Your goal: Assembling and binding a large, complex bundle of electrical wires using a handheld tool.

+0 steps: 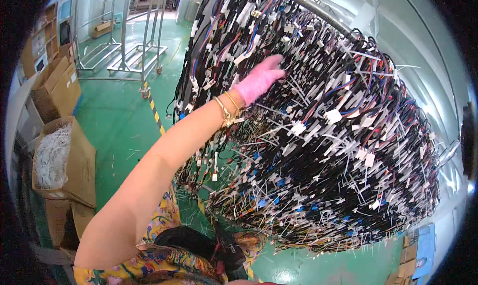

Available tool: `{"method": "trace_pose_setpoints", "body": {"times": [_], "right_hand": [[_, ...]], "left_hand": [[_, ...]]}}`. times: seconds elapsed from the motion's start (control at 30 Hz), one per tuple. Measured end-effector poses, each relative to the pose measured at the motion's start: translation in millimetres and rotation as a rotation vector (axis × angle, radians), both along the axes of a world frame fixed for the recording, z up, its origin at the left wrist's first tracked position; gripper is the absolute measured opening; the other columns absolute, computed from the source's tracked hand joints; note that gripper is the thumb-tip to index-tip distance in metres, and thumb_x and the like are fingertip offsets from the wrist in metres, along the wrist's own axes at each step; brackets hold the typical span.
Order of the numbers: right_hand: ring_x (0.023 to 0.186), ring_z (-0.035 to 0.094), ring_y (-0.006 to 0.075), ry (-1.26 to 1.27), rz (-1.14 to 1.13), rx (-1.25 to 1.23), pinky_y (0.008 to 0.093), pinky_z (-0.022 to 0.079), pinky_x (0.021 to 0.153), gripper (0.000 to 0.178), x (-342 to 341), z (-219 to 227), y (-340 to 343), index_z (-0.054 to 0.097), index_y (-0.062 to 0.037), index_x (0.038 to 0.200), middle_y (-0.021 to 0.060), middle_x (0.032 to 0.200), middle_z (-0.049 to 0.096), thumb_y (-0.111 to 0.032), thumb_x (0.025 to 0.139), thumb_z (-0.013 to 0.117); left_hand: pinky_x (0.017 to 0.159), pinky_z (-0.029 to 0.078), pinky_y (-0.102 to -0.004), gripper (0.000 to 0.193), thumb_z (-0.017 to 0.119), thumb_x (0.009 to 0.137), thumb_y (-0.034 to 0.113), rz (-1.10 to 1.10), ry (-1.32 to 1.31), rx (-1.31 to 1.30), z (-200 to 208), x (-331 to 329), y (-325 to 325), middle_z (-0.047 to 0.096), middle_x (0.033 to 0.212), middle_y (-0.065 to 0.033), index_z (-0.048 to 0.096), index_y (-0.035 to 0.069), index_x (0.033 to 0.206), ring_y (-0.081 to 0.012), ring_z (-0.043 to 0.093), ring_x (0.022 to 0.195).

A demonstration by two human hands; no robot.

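My left hand [260, 79], in a pink glove, reaches up from the lower left to the upper part of a large hanging mass of wire harnesses [298, 150]. Its fingers look stretched and apart, resting against the wires, with no single harness plainly gripped. Two gold bracelets [226, 107] circle the wrist. Black sleeved wires with red and blue strands, white connectors [332, 116] and pale cable ties crowd around the hand. The harnesses drape over a ridged metal bar [318, 11]. My right hand is not visible.
Open cardboard boxes [79, 160] stand at the left, one full of white strips [54, 155]. Wheeled metal frames [124, 56] are at the far left on the green floor [117, 115]. Yellow-black tape [156, 116] crosses it. More boxes [408, 257] sit at lower right.
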State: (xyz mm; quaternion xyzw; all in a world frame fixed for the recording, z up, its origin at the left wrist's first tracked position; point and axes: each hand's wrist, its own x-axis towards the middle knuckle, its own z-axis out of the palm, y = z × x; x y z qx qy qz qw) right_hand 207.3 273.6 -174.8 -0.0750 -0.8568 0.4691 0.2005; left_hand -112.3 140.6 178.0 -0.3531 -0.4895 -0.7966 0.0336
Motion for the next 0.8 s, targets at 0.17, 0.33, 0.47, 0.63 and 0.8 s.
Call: {"method": "trace_pose_setpoints", "body": {"times": [0.17, 0.33, 0.47, 0.63, 0.8], "right_hand": [[0.099, 0.059, 0.0291, -0.051, 0.055, -0.044, 0.0394, 0.048, 0.085, 0.035, -3.6, 32.3, 1.0, 0.056, -0.0038, 0.120, 0.0132, 0.110, 0.062, -0.013, 0.086, 0.057], [0.102, 0.058, 0.0299, -0.183, 0.180, -0.123, 0.0389, 0.046, 0.088, 0.035, 16.1, 52.0, -22.4, 0.056, -0.0032, 0.120, 0.0142, 0.114, 0.060, -0.009, 0.086, 0.058], [0.105, 0.057, 0.0306, -0.328, 0.229, -0.208, 0.0385, 0.045, 0.091, 0.035, 42.6, 52.5, -32.9, 0.056, -0.0028, 0.120, 0.0151, 0.118, 0.059, -0.005, 0.085, 0.058], [0.104, 0.057, 0.0243, -0.414, 0.214, -0.279, 0.0328, 0.045, 0.091, 0.033, 98.9, -3.0, -21.6, 0.056, -0.0028, 0.122, 0.0125, 0.116, 0.060, -0.009, 0.090, 0.056], [0.064, 0.061, 0.0165, -0.280, 0.197, -0.599, 0.0304, 0.050, 0.054, 0.041, 101.4, -21.1, -39.4, 0.056, -0.0083, 0.127, 0.0051, 0.085, 0.062, -0.008, 0.087, 0.058]], "left_hand": [[0.113, 0.025, -0.0329, 0.066, 0.056, 0.089, 0.022, 0.488, 0.172, -0.223, -4.0, -56.9, -49.2, 0.035, 0.149, -0.0131, 0.029, 0.002, 0.146, -0.0233, 0.033, 0.138], [0.113, 0.026, -0.0311, 0.055, 0.051, 0.087, 0.014, 0.495, 0.345, -0.258, -16.3, -93.2, -59.7, 0.040, 0.146, -0.0142, 0.040, 0.001, 0.139, -0.0236, 0.036, 0.137], [0.102, 0.040, -0.0394, 0.041, 0.055, 0.084, 0.017, 0.616, 0.899, -0.843, -37.9, -60.1, -43.7, 0.044, 0.138, -0.0180, 0.053, 0.005, 0.124, -0.0308, 0.047, 0.125], [0.110, 0.023, -0.0433, 0.031, 0.058, 0.084, 0.034, 0.781, 1.580, -1.996, -69.8, -22.6, -37.4, 0.058, 0.124, -0.0044, 0.067, 0.017, 0.109, -0.0208, 0.049, 0.119], [0.118, 0.002, -0.0535, 0.062, 0.045, 0.090, 0.054, 0.789, 1.417, -2.435, -139.6, 14.2, -51.6, 0.042, 0.147, -0.0048, 0.045, 0.018, 0.141, -0.0232, 0.026, 0.143]]}}
